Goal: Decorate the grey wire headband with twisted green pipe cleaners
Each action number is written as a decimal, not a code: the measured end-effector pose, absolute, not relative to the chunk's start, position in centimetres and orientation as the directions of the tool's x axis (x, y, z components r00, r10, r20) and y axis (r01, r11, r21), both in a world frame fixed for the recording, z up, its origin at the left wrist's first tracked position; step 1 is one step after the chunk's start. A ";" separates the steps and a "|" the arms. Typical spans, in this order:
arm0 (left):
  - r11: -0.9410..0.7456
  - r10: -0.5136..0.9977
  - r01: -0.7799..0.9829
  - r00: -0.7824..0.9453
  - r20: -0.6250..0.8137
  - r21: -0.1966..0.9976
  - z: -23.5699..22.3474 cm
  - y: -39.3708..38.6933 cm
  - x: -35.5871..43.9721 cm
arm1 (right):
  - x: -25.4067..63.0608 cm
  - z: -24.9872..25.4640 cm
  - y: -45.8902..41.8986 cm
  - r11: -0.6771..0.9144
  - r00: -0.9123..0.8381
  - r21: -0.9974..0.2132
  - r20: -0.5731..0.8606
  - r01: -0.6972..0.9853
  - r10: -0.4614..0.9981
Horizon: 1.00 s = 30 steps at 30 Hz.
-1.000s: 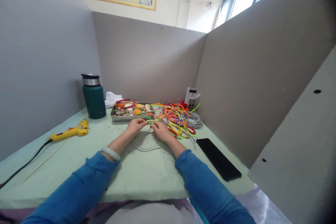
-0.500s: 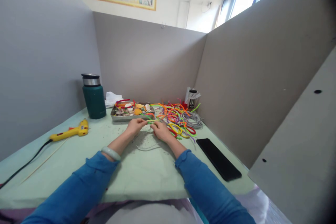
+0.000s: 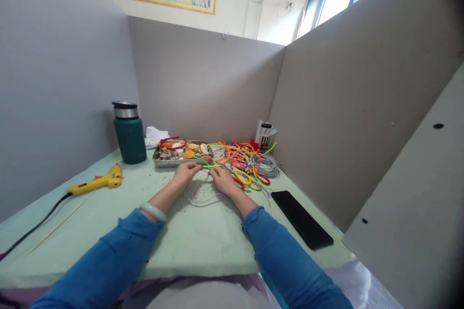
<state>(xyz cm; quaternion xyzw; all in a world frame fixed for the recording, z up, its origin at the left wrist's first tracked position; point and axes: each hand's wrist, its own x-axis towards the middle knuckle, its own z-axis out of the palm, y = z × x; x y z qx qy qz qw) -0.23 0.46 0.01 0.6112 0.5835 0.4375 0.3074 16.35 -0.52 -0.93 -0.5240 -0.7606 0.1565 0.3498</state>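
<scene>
Near the middle of the table, my left hand [image 3: 186, 173] is closed, thumb and fingertips pinching one end of a thin green cord [image 3: 206, 167]. My right hand [image 3: 222, 178] pinches the same cord a short way to the right, so a small stretch shows between the two hands. Fine detail of the cord is too small to make out. A thin pale grey cord [image 3: 203, 204] lies loosely curved on the table below my hands. Just beyond my right hand spreads a tangled pile of bright orange, yellow, red, purple and green cords [image 3: 241, 157].
Behind my left hand stands a metal tray [image 3: 181, 163] of shells and stones. A yellow glue gun [image 3: 97, 183], a thin stick [image 3: 61, 222] and a green bottle [image 3: 130, 137] are at left. Grey cords [image 3: 266, 166] and a black phone [image 3: 302, 219] are at right. Grey partitions [image 3: 206, 77] enclose the table.
My left hand has shifted slightly left, away from the right hand, and a little more of the green cord shows between them. The right hand has hardly moved.
</scene>
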 end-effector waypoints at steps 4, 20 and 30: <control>-0.122 0.986 0.431 -0.053 0.161 0.894 0.0 0.5 -0.2 | 16.4 -1.0 -0.4 0.405 -0.201 -0.595 0.380 0.694 0.903; -0.096 0.993 0.394 -0.026 0.115 0.914 0.3 0.1 -0.1 | 16.4 -1.0 -0.5 0.416 -0.216 -0.578 0.384 0.702 0.898; -0.079 0.996 0.393 -0.009 0.090 0.916 0.6 -0.3 0.1 | 16.4 -0.9 -0.7 0.414 -0.218 -0.585 0.377 0.698 0.900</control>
